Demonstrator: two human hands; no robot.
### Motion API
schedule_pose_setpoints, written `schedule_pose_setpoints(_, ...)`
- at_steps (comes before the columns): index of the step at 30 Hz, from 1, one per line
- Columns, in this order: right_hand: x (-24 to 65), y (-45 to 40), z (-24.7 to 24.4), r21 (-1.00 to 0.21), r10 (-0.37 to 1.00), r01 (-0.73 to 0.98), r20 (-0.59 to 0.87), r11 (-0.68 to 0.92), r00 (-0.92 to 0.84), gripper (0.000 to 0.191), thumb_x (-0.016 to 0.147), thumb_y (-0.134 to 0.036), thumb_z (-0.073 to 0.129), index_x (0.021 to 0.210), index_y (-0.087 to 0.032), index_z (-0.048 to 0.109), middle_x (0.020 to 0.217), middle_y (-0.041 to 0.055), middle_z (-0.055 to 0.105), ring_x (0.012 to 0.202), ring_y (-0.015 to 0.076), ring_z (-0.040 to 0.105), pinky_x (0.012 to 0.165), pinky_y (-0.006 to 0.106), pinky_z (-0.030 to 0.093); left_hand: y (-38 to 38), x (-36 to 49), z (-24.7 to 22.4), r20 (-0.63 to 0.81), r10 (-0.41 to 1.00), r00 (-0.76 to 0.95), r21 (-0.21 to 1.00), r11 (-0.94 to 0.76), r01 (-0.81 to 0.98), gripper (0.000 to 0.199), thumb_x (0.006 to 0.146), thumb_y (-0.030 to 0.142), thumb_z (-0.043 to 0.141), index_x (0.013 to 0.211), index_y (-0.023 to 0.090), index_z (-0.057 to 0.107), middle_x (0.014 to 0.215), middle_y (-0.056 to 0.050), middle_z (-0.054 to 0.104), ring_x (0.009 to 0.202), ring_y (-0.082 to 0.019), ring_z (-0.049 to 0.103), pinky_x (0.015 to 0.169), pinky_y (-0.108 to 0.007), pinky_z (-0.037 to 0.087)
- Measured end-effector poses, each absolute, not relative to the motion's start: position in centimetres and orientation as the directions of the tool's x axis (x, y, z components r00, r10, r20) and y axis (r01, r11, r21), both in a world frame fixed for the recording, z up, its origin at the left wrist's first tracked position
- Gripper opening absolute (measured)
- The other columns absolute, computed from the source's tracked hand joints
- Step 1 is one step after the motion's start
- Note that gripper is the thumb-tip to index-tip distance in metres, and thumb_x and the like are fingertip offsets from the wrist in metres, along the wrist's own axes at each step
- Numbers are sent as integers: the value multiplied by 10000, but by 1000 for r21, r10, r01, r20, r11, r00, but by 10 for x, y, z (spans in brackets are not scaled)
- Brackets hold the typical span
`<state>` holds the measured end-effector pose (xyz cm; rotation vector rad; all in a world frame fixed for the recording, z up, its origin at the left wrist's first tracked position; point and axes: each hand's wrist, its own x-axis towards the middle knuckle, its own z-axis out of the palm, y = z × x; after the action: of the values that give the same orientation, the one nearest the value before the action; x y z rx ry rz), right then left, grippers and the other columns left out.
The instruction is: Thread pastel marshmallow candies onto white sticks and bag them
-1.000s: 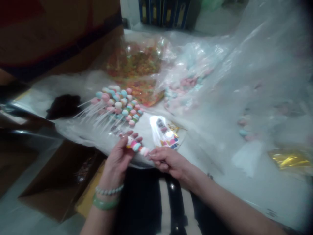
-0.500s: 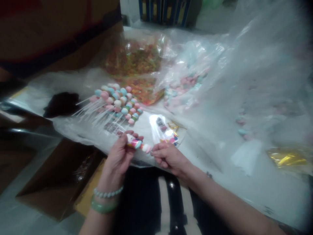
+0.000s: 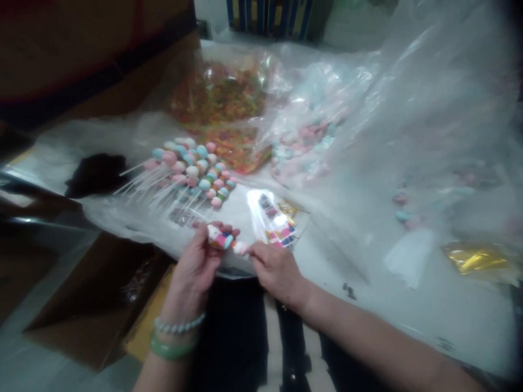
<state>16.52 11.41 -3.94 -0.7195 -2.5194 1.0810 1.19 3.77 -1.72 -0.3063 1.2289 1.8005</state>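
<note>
My left hand (image 3: 201,258) is closed around a small brightly printed bag (image 3: 216,236), palm up and fingers curled. From the bag's right end pokes a marshmallow skewer (image 3: 240,247) with pale pink, white and blue pieces; how far it sits inside is hidden. My right hand (image 3: 278,271) pinches the skewer's outer end, fingertips against the pink piece. Just beyond my hands lie a fan of clear printed bags (image 3: 272,220) and gold twist ties (image 3: 291,209). A pile of marshmallow skewers (image 3: 196,169) on white sticks lies behind my left hand.
Behind stand a clear bag of orange and green gummies (image 3: 223,92) and a bag of pastel marshmallows (image 3: 306,136). At right lies a gold packet (image 3: 476,258). An open cardboard box (image 3: 81,305) sits below the table's left edge. A large carton (image 3: 93,60) fills the upper left.
My right hand has shifted slightly left and turned, showing more of its back. My left hand still grips the printed bag. The whole view has slid a little.
</note>
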Motion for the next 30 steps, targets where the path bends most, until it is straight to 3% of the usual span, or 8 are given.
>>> schedule_pose_setpoints(5, 166, 110, -43, -591, 446, 252, 207, 766, -871, 205, 864, -98, 436, 893, -164, 628, 756, 57, 679, 669, 163, 587, 611, 273, 357, 39, 17, -20, -592, 563, -577, 635, -116, -764, 232, 919, 322, 571, 844, 117, 651, 823, -108, 706, 839, -248, 711, 741, -359, 584)
schedule_pose_setpoints(8, 167, 107, -41, -512, 374, 204, 255, 834, -891, 192, 859, -97, 429, 858, -163, 609, 736, 67, 670, 637, 166, 565, 583, 288, 328, 41, 18, -22, -609, 571, -551, 589, -140, -796, 277, 918, 375, 565, 831, 124, 644, 799, -93, 696, 801, -235, 706, 753, -384, 586)
schedule_pose_setpoints(12, 166, 103, -41, -543, 354, 184, 227, 819, -907, 184, 874, -110, 432, 835, -167, 603, 714, 60, 665, 608, 157, 550, 571, 286, 321, 43, 18, -21, -628, 545, -556, 548, -196, -813, 336, 960, 380, 471, 832, 120, 642, 811, -96, 693, 823, -227, 706, 817, -392, 575)
schedule_pose_setpoints(16, 159, 103, -40, -751, 464, 205, 149, 627, -873, 177, 869, -124, 461, 878, -172, 631, 793, 55, 687, 702, 161, 600, 644, 266, 384, 43, 23, -21, -565, 571, -595, 608, -199, -768, 241, 926, 345, 553, 849, 135, 642, 771, -67, 672, 780, -219, 696, 752, -365, 581)
schedule_pose_setpoints(20, 151, 109, -32, -944, 606, 271, -104, 190, -789, 128, 830, -159, 522, 792, -201, 636, 700, -13, 632, 667, 135, 574, 652, 245, 412, 44, 28, -22, -557, 622, -551, 600, -158, -784, 215, 917, 319, 572, 842, 130, 643, 742, -58, 651, 727, -204, 683, 691, -334, 580)
schedule_pose_setpoints(24, 150, 117, -25, -930, 569, 303, -367, -209, -736, 108, 767, -150, 552, 683, -201, 598, 535, -68, 518, 530, 98, 480, 549, 217, 378, 43, 24, -22, -631, 616, -472, 541, -86, -836, 172, 911, 255, 575, 901, 107, 663, 875, -116, 694, 798, -226, 692, 752, -379, 587)
schedule_pose_setpoints(27, 150, 119, -25, -889, 517, 334, -454, -312, -726, 120, 749, -122, 543, 693, -194, 622, 495, -77, 513, 490, 83, 449, 515, 206, 355, 42, 15, -19, -621, 584, -522, 557, -138, -819, 141, 884, 224, 609, 961, 119, 664, 994, -122, 700, 881, -261, 695, 764, -424, 590)
schedule_pose_setpoints(30, 150, 119, -27, -858, 491, 369, -508, -356, -708, 133, 727, -95, 541, 671, -186, 621, 461, -77, 507, 458, 71, 425, 467, 190, 317, 43, 7, -17, -613, 536, -580, 586, -183, -789, 146, 898, 254, 599, 947, 130, 660, 935, -93, 697, 847, -239, 694, 749, -406, 591)
